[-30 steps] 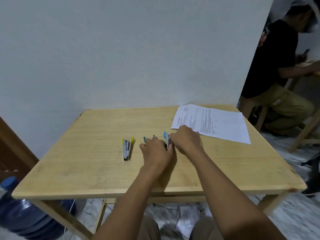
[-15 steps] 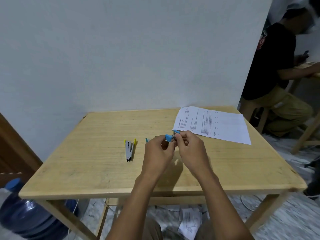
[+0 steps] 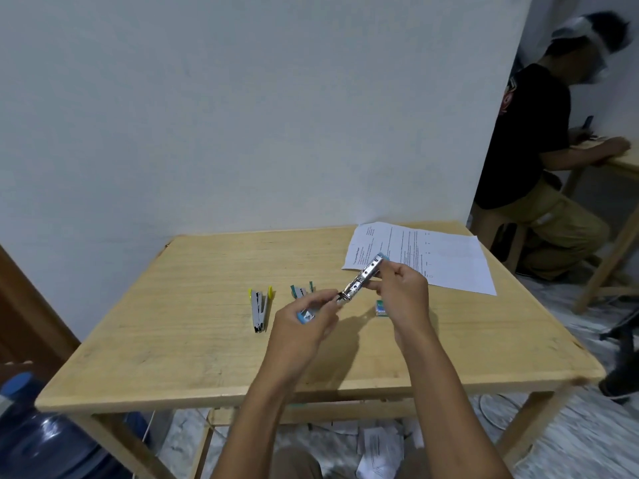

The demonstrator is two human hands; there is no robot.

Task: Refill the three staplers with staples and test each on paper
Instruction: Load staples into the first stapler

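Both hands hold a blue stapler [image 3: 361,281] swung fully open above the wooden table [image 3: 193,340]. My left hand [image 3: 304,323] grips its blue base end. My right hand [image 3: 403,295] pinches the far end of the metal arm. A yellow stapler [image 3: 260,307] lies on the table to the left. A teal stapler [image 3: 301,290] lies just behind my left hand, partly hidden. A small staple box [image 3: 380,308] sits on the table beside my right hand. A printed sheet of paper [image 3: 446,261] lies at the back right corner.
A white wall stands right behind the table. A blue water jug [image 3: 38,440] is on the floor at the lower left. Another person [image 3: 539,160] sits at a second table on the right. Loose papers [image 3: 377,447] lie on the floor under the table.
The blue stapler was picked up off the table and swung open between both hands. My right hand moved up and right, uncovering the staple box.
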